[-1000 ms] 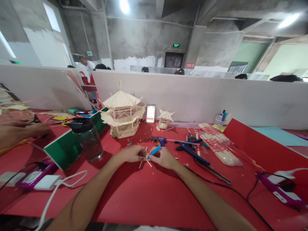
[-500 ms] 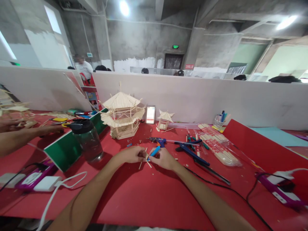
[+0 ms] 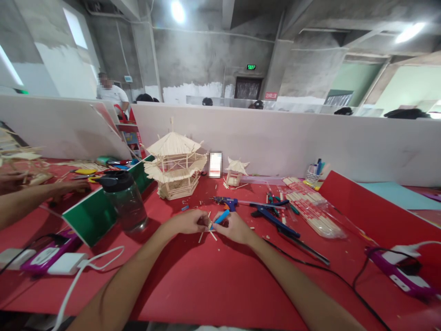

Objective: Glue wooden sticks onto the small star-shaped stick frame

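Note:
In the middle of the red table, my right hand (image 3: 236, 227) is closed around a blue pen (image 3: 222, 217), its lower end angled down to the left. My left hand (image 3: 189, 221) pinches a small light wooden piece (image 3: 210, 224) against the pen's lower end; the fingers partly hide it. Thin wooden sticks (image 3: 213, 236) lie just beneath both hands. Beyond them rest a blue glue gun (image 3: 231, 202) and a blue-handled cutting tool (image 3: 274, 219). A two-tiered stick pagoda (image 3: 176, 172) stands to the left, and a little stick pavilion (image 3: 235, 174) farther back.
A water bottle (image 3: 126, 204) stands by a green divider (image 3: 93, 220) at left. Packets of wooden sticks (image 3: 315, 214) lie at right, before a red divider (image 3: 375, 207). A black cord (image 3: 320, 269) crosses the right side. Another person's arm (image 3: 31, 200) reaches in at far left.
My hands, the pen and the wooden piece stay almost exactly in place. A person behind the partition has shifted left, and the neighbour's hands at far left have moved slightly.

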The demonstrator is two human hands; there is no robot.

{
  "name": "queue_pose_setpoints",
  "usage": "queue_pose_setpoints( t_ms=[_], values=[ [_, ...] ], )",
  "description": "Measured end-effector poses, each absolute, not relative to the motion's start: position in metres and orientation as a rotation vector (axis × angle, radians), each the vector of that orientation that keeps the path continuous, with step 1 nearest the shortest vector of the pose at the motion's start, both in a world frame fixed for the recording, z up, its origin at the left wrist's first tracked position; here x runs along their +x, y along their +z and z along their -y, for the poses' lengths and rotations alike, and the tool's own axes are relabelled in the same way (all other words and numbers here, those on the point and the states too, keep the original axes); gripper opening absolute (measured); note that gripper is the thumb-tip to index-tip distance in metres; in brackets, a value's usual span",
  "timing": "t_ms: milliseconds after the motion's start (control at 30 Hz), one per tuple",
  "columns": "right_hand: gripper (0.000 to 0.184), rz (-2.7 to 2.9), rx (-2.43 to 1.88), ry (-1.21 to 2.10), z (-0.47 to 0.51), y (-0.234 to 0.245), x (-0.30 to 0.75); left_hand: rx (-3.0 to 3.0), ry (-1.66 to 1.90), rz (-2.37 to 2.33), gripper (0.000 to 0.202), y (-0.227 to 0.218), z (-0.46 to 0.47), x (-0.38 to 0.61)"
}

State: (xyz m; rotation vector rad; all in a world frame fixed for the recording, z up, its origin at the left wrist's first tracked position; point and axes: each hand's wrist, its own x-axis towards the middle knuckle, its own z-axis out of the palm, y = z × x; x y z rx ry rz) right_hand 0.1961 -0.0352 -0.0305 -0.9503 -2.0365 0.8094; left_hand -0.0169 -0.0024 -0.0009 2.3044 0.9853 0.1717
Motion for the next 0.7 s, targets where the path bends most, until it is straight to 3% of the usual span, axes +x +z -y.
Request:
queue_pose_setpoints(
  t_ms=[700],
  values=[
    [0.012, 2.044, -0.957, 0.826, 0.0374, -0.0266, 0.1963, 2.319, 0.176, -0.979, 0.033, 0.0012, 0.0038, -0.0171]
  ],
)
